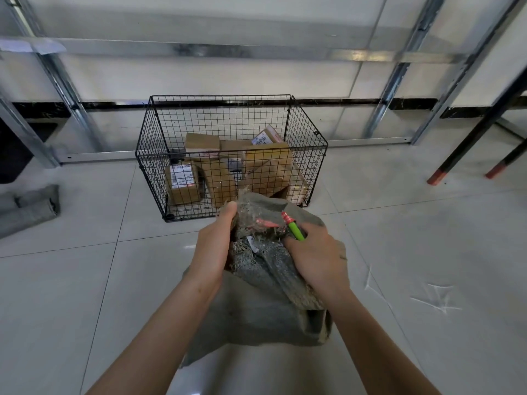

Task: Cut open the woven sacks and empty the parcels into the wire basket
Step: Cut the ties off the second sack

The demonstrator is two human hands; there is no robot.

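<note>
Head view: the left hand (212, 246) is clamped on the frayed left lip of a grey woven sack (256, 317). The right hand (319, 252) is curled round a green-handled cutter with a red tip (293, 228) and presses the sack's right lip. The sack's long axis runs from the person toward the black wire basket (148, 138), mouth foremost. The basket stands straight ahead on the pale tiled floor (413, 238), already holding brown cardboard parcels (182, 181). The left hand reaches slightly nearer it.
</note>
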